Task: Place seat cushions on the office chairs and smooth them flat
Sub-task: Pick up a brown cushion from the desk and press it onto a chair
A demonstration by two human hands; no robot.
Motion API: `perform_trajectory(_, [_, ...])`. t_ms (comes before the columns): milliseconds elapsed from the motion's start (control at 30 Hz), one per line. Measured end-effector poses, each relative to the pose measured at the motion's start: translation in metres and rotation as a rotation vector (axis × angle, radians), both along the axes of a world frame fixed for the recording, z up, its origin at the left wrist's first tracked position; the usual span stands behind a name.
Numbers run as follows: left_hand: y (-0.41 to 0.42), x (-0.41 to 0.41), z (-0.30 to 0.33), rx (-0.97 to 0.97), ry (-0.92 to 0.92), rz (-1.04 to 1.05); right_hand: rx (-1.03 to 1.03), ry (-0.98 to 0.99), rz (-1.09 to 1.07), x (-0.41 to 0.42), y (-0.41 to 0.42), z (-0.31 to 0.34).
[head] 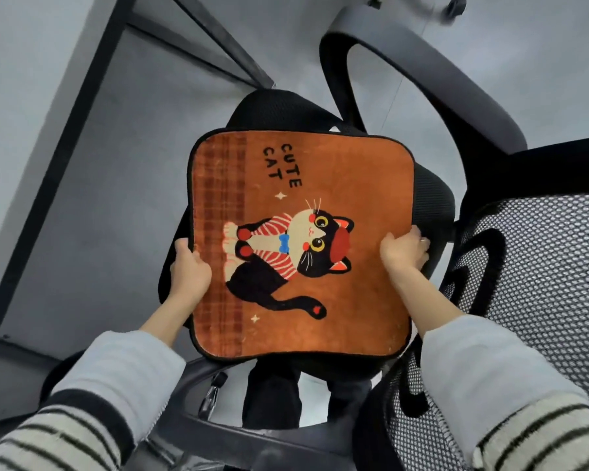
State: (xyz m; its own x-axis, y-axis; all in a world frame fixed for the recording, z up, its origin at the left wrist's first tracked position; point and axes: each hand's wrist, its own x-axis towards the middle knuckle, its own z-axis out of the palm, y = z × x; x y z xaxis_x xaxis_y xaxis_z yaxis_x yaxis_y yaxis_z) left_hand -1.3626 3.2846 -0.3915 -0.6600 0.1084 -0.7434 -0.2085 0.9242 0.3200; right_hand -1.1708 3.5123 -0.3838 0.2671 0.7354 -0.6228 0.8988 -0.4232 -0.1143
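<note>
Grey floor (92,185) filled the background, w/ a black desk frame (82,96) crossing it at upper left. Over it stood an office chair (436,195): black seat, grey armrest (432,79) at upper right, and mesh backrest (541,266) at the right edge, cut off by the frame.

An orange seat cushion (320,171), nearly square so w/o a clear long axis, was over the chair seat and covered most of it. Its printed side faced up. The cat print lay sideways: head toward the backrest on the right, feet toward the plaid strip on the left. The words "CUTE CAT" were near the far edge, also turned sideways.

The left hand (189,270) gripped the left edge, thumb on top, fingers under the cushion and hidden. The right hand (405,251) held the right edge, fingers curled over the rim; a ring showed on one finger. Both sleeves were light grey w/ striped upper parts.

Whether the cushion already rested on the seat or was held just above it, I could not tell. The chair base (238,426) below was blurred and partly hidden behind the cushion & arms.
</note>
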Motion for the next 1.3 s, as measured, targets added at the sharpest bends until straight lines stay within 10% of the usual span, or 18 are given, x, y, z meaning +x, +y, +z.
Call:
perform_trajectory(533, [0.021,-0.015,-0.004,-0.384,0.081,-0.012,-0.014,-0.063,0.218,-0.011,-0.011,0.000])
perform_trajectory(633, [0.037,-0.028,-0.004,-0.276,0.220,0.010,0.142,-0.041,0.447,-0.031,0.011,-0.003])
perform_trajectory(800, [0.096,-0.044,-0.028,0.026,0.536,-0.528,0.328,0.011,0.793,-0.066,0.057,-0.034])
perform_trajectory(1300, [0.146,-0.018,-0.046,0.085,0.706,-0.865,0.542,0.140,1.038,-0.080,0.032,-0.055])
